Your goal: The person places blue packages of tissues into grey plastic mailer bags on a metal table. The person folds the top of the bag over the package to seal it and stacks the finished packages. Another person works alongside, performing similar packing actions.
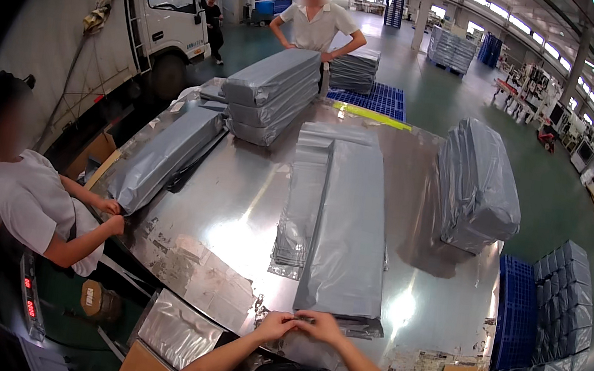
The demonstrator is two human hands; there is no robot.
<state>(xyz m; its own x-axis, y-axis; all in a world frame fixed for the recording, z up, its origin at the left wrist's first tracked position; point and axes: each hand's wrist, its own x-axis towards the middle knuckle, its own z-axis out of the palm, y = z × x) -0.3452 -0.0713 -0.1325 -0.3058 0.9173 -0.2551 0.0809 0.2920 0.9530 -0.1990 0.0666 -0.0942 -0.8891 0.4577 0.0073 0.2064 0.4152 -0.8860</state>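
Observation:
Both my hands meet at the near end of a long grey plastic-wrapped package [351,228] that lies on the metal table [410,257]. My left hand [275,326] is closed, its fingertips pinched together. Beside it, my right hand [320,327] is closed too, fingertips almost touching the left ones. Whatever is between the fingers is too small to make out. Under the package's left side lies a pile of flat grey plastic bags [300,208].
Stacked grey packages [271,94] stand at the far left, others [480,184] at the right. At the left, a co-worker's hands [114,217] are at the end of another long package [168,156]. Another person [315,23] stands behind the table. Blue pallets [515,313] lie beyond its right edge.

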